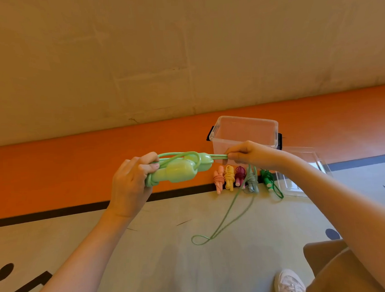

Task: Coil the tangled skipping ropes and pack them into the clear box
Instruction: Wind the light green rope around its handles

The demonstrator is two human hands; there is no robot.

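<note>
1. The left hand (131,181) grips the pale green skipping rope's two handles (179,169) as a bundle, fingers curled round their left end; the handles' long axis runs roughly level, left to right, pointing toward the other hand.
2. The right hand (251,154) pinches the green cord (218,156) just past the handles' right tips, so the grip lies directly in line with that axis and very close to it.
3. From the right hand the loose cord (225,219) drops to the floor (147,247) and ends in a small loop (not yet wound).
4. The next wrap, I judge, turns on this: the right hand is the nearer one to the free length and would carry it around the long axis.
5. The clear box (244,132) stands open behind the right hand, with five coiled ropes (240,178) in a row before it and the lid (307,169) beside.
</note>
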